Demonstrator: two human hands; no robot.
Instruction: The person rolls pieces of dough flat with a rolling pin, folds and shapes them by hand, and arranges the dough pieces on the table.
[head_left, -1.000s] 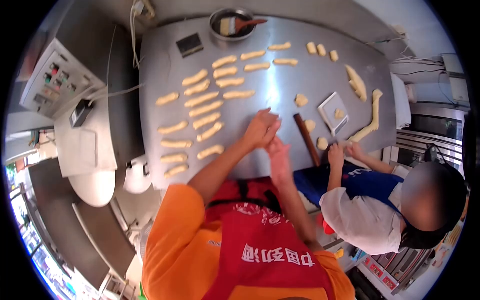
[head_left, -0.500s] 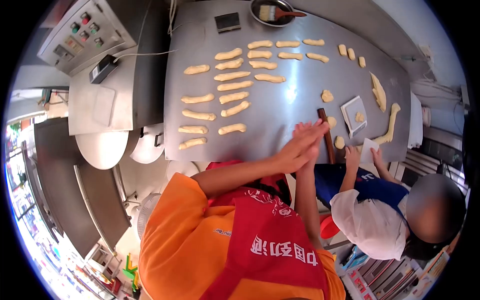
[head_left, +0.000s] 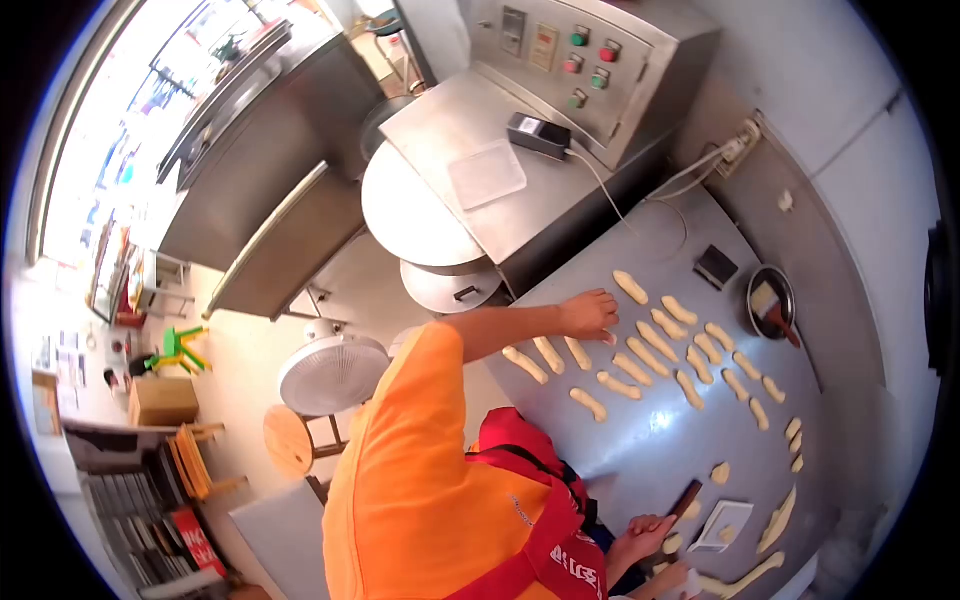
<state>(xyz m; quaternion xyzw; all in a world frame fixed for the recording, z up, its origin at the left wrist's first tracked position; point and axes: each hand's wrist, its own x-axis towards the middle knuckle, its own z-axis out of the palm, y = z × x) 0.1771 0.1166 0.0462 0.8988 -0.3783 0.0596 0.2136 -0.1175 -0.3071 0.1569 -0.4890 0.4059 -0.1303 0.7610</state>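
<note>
Dough strips [head_left: 526, 365] near the bench [head_left: 545, 415]'s left edge could squash if the left hand [head_left: 588, 315], its fingers' grip unclear, dips.

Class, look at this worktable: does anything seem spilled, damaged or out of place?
Nothing clearly stands out. The pale dough strips on the shiny steel table look whole, only slightly bent and unevenly spaced, and no spill shows. The brown-handled brush leans over the rim of the round metal bowl, which looks ordinary.

Pale yellow dough strips [head_left: 652, 356], short and slender, some slightly bent, lying apart in uneven rows, on a metal table [head_left: 560, 440]
</note>
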